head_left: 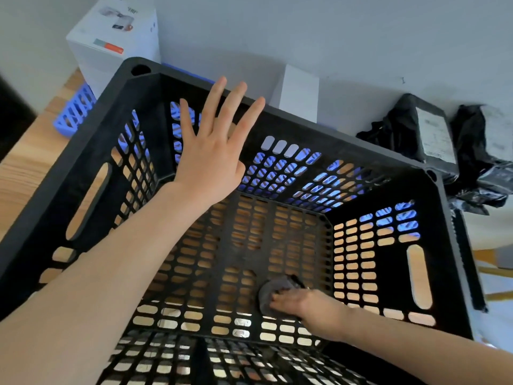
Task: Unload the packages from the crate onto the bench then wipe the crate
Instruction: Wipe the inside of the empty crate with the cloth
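Beneath both hands stands the black perforated plastic crate (pixel 91 140), seen from above with its slotted floor bare of packages. Right hand (pixel 302 304): palm down on the crate floor near the front wall, fingers curled onto a small dark grey cloth (pixel 273 290) that it presses against the slats. Left hand (pixel 213 154): fully spread, fingers apart, grasping nothing, raised above the interior close to the far rim; whether it touches the rim cannot be told. Beyond the right hand, outside the crate's far right corner, lie two black plastic-wrapped packages (pixel 410 129) bearing white labels, just beside each other against the wall. Beyond the left hand, behind the far rim, sit a blue slotted plastic basket (pixel 73 112), a large white printed cardboard box (pixel 111 43) resting in it, and a smaller plain white box (pixel 299 93). Supporting surface: a light wooden bench (pixel 25 159), visible through the crate slots. Background: a pale grey wall (pixel 333 31).
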